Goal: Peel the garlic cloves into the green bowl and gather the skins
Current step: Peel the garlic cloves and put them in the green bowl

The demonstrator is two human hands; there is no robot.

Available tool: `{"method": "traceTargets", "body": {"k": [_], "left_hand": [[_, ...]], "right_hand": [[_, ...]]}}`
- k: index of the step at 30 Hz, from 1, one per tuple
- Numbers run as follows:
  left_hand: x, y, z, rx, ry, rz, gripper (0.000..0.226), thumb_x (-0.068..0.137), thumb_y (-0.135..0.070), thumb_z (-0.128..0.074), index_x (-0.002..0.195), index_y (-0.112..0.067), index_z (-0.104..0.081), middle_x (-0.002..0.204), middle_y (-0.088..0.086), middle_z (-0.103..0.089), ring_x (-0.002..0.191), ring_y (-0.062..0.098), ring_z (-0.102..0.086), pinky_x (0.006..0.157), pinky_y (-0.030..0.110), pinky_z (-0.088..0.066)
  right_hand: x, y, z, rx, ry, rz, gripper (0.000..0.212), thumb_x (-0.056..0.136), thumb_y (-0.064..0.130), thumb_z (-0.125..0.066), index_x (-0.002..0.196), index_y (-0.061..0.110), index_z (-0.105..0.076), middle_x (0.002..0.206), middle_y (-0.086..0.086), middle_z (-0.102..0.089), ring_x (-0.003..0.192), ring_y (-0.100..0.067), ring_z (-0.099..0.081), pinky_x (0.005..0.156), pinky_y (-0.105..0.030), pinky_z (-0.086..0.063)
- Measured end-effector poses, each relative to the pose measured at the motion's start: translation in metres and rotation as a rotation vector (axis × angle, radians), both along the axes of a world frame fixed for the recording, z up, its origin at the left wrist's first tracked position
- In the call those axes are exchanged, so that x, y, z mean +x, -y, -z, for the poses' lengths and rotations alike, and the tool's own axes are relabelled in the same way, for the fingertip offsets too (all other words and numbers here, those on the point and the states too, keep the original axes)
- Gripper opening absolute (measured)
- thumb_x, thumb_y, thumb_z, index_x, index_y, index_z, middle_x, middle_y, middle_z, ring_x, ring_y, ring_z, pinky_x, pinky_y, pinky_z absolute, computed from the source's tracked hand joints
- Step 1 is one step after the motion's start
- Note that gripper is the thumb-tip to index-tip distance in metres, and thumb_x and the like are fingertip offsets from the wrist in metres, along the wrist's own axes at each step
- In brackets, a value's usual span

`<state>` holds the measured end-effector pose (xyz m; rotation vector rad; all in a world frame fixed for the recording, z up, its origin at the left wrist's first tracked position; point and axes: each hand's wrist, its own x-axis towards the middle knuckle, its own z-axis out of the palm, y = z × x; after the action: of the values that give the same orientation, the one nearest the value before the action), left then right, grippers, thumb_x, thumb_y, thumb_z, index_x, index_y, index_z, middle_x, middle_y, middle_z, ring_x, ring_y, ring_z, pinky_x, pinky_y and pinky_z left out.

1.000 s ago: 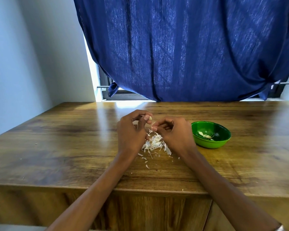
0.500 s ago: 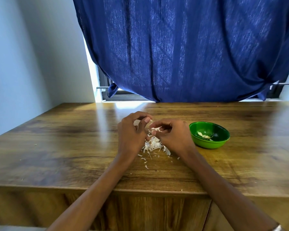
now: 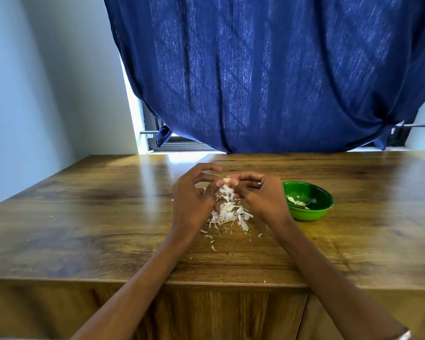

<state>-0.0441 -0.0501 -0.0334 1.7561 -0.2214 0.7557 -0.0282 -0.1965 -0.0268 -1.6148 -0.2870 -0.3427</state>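
Note:
A small pale garlic clove (image 3: 226, 180) is held above the table between both hands. My left hand (image 3: 194, 197) pinches it from the left with thumb and curled fingers. From the right, my right hand (image 3: 260, 195), a ring on one finger, pinches the same clove. Below the hands lies a heap of white garlic skins (image 3: 228, 213), with a few scraps scattered toward the table's front. The green bowl (image 3: 322, 213) stands just right of my right hand and holds a few peeled cloves (image 3: 297, 202).
The wooden table (image 3: 108, 229) runs to a wall on the left and a window behind. A dark blue curtain (image 3: 268, 74) hangs over the window down to the table's back edge. Tiny skin flecks lie on the left part of the table.
Both hands have stayed over the skin heap and kept working the clove. The clove now shows between the fingertips, and my left hand's fingers have spread a little.

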Motion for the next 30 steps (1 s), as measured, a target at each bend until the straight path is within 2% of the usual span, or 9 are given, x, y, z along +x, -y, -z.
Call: {"method": "traceTargets", "body": {"k": [5,10,12,14,16,19,23,26,30], "left_hand": [[0.003,-0.003,0.005,0.099,0.049,-0.048,0.014,0.097,-0.011,-0.068,0.107,-0.020,-0.071,0.092,-0.005,-0.076,0.043,0.013,-0.065,0.043,0.029,-0.050],[0.006,-0.001,0.010,0.328,0.104,-0.114,0.015,0.103,-0.018,-0.059,0.110,-0.026,-0.069,0.090,-0.014,-0.075,0.060,-0.005,-0.065,0.063,0.029,-0.057],[0.006,-0.001,0.009,0.350,0.106,-0.129,0.015,0.103,-0.017,-0.059,0.110,-0.026,-0.069,0.091,-0.014,-0.075,0.064,-0.007,-0.066,0.064,0.025,-0.055],[0.006,0.000,0.009,0.362,0.102,-0.151,0.015,0.103,-0.017,-0.059,0.110,-0.027,-0.068,0.091,-0.013,-0.075,0.067,-0.005,-0.067,0.064,0.021,-0.052],[0.006,0.000,0.009,0.375,0.098,-0.184,0.015,0.103,-0.018,-0.059,0.109,-0.027,-0.068,0.091,-0.013,-0.075,0.066,0.002,-0.068,0.065,0.028,-0.053],[0.004,-0.001,0.009,0.376,0.090,-0.233,0.015,0.102,-0.018,-0.057,0.109,-0.027,-0.067,0.092,-0.011,-0.075,0.070,0.010,-0.067,0.066,0.031,-0.049],[0.002,-0.006,0.006,0.330,0.084,-0.311,0.013,0.103,-0.016,-0.056,0.106,-0.020,-0.068,0.091,-0.005,-0.074,0.072,0.017,-0.068,0.066,0.034,-0.050],[0.004,-0.007,0.004,0.270,0.071,-0.347,0.012,0.103,-0.016,-0.056,0.103,-0.021,-0.067,0.088,-0.004,-0.074,0.073,0.019,-0.069,0.067,0.037,-0.053],[0.005,-0.010,0.005,0.246,0.049,-0.357,0.014,0.104,-0.015,-0.054,0.101,-0.022,-0.066,0.085,-0.008,-0.072,0.073,0.018,-0.068,0.067,0.036,-0.052]], "right_hand": [[0.000,0.018,-0.012,-0.176,0.069,0.129,0.013,0.087,0.015,-0.075,0.092,0.027,-0.076,0.084,0.009,-0.076,0.077,-0.005,-0.072,0.072,-0.026,-0.062],[-0.001,0.083,-0.046,-0.676,0.089,0.268,0.010,0.084,0.021,-0.079,0.087,0.031,-0.076,0.075,0.025,-0.066,0.068,0.010,-0.063,0.061,-0.001,-0.047],[0.001,0.110,-0.052,-0.792,0.041,0.322,0.013,0.082,0.021,-0.082,0.080,0.032,-0.076,0.069,0.025,-0.065,0.070,0.012,-0.060,0.054,-0.001,-0.041],[0.003,0.129,-0.050,-0.884,-0.008,0.345,0.019,0.081,0.022,-0.083,0.073,0.037,-0.074,0.066,0.025,-0.066,0.071,0.011,-0.062,0.055,-0.004,-0.038],[0.004,0.135,-0.047,-0.952,-0.061,0.299,0.024,0.085,0.018,-0.079,0.076,0.040,-0.073,0.071,0.026,-0.066,0.074,0.008,-0.063,0.053,-0.005,-0.039],[0.006,0.135,-0.051,-0.997,-0.056,0.274,0.034,0.092,0.009,-0.069,0.083,0.041,-0.075,0.082,0.023,-0.068,0.071,0.010,-0.059,0.050,-0.005,-0.040],[0.001,0.117,-0.061,-0.869,0.112,0.251,0.046,0.085,-0.008,-0.058,0.079,0.032,-0.080,0.076,0.023,-0.070,0.068,0.018,-0.059,0.056,-0.002,-0.042],[-0.004,0.093,-0.057,-0.792,0.169,0.191,0.036,0.085,-0.003,-0.061,0.069,0.024,-0.078,0.071,0.018,-0.072,0.069,0.006,-0.064,0.057,-0.007,-0.047],[0.005,0.055,-0.039,-0.828,0.131,-0.005,0.018,0.092,0.010,-0.066,0.078,0.019,-0.073,0.075,0.010,-0.072,0.071,0.002,-0.066,0.062,-0.010,-0.049]]}}
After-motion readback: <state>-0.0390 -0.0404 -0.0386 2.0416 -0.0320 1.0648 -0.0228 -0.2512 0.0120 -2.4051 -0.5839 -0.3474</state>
